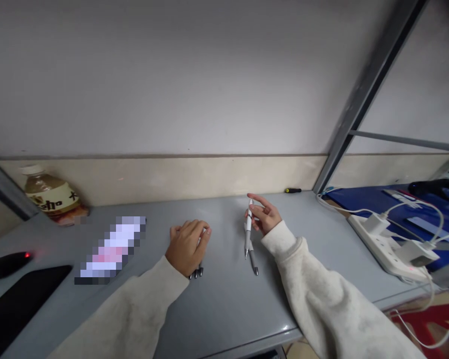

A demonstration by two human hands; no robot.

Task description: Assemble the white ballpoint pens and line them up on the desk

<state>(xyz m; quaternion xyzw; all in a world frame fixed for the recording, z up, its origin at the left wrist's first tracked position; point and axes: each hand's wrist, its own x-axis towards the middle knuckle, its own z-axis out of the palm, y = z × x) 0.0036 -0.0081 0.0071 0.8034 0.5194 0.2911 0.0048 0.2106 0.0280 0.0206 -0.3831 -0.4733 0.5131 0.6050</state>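
Observation:
My left hand [187, 245] lies curled over a small bunch of pens [196, 271] on the grey table [224, 309]; only their dark tips show below my palm. My right hand [265, 214] pinches a white pen [248, 227] and holds it upright, tip down, just above the table. A second pen [253, 260] lies flat on the table right beneath it. Both arms wear cream sleeves.
A brown drink bottle [50, 195] lies at the back left. A black mouse [5, 264] and black pad [18, 306] sit at the left edge. A white power strip [385, 244] with chargers and cables lies right. A small screwdriver [292, 190] rests by the metal post [362, 94].

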